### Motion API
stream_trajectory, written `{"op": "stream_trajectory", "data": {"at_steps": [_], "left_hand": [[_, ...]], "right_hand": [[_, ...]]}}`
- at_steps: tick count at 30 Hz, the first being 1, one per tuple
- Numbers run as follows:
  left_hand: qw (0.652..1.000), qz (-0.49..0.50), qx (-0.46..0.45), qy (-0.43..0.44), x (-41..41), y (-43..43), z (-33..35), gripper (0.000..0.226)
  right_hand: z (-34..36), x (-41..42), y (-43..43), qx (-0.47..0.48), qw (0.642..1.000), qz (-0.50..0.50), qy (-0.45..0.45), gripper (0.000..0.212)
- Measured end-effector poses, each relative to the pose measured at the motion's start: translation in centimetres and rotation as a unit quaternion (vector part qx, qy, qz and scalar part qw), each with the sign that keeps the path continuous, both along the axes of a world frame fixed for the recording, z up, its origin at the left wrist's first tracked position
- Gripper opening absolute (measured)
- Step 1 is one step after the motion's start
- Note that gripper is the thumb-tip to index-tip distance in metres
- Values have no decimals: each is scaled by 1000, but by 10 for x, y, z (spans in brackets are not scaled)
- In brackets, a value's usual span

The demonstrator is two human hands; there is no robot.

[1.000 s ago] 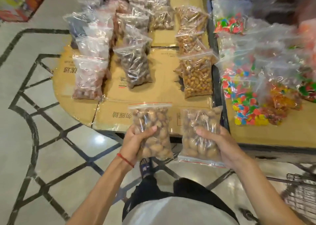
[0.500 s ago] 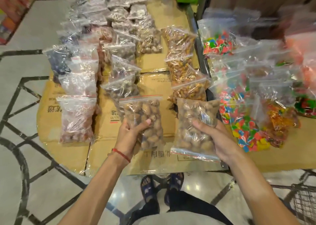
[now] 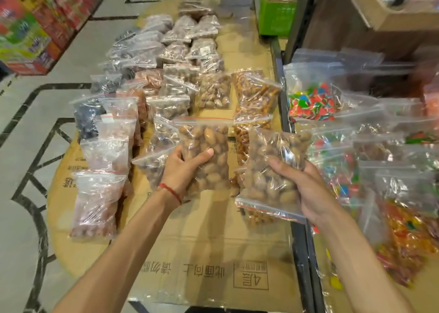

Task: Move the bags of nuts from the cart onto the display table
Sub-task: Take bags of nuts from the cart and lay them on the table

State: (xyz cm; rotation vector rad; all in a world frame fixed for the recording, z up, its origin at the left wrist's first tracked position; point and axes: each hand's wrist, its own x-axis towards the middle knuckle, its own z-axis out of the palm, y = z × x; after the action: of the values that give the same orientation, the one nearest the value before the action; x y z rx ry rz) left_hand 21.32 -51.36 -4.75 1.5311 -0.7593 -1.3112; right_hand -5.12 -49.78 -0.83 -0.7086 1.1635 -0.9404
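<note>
As both hang over the bench (image 3: 213, 241), the left grip (image 3: 185, 167) clasps the left bag (image 3: 204, 144), the right grip (image 3: 308, 191) the right bag (image 3: 270, 170); soft, lumpy, likely slick, best held mid-body.

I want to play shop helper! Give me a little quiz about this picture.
1. True or false: the left hand grips one clear bag of brown nuts, and the right hand grips a second clear bag of brown nuts.
2. Which wrist wears the thin red string bracelet? A) left B) right
3. Fill in: the goods on display lie on flat brown sheets of ____.

Key: 1 true; 2 A; 3 cardboard.
</note>
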Motion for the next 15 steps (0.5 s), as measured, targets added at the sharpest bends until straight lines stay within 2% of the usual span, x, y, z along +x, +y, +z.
{"op": "stream_trajectory", "data": {"at_steps": [1, 2, 4, 5, 7, 8, 11, 15], "left_hand": [[1000, -4, -5, -15, 0, -13, 2, 23], [999, -11, -11, -37, 0, -27, 5, 30], [998, -19, -25, -62, 1, -56, 12, 27], [996, -24, -30, -75, 4, -73, 12, 33], [994, -42, -31, -96, 7, -103, 18, 71], [992, -49, -27, -112, 8, -117, 21, 80], [990, -75, -31, -116, 13, -160, 20, 60], [989, -95, -6, -113, 20, -212, 10, 64]], "right_hand": [[3, 0, -7, 0, 1000, 0, 0, 49], [7, 1, -14, -1, 1000, -3, -1, 47], [15, 2, -29, -1, 1000, -16, 0, 44], [18, 3, -36, -5, 1000, -22, 1, 41], [23, 6, -49, -14, 999, -30, 1, 36], [25, 7, -55, -17, 999, -32, 1, 31], [26, 11, -72, -16, 999, -41, 7, 17], [21, 20, -90, 11, 997, -72, 17, 35]]}}
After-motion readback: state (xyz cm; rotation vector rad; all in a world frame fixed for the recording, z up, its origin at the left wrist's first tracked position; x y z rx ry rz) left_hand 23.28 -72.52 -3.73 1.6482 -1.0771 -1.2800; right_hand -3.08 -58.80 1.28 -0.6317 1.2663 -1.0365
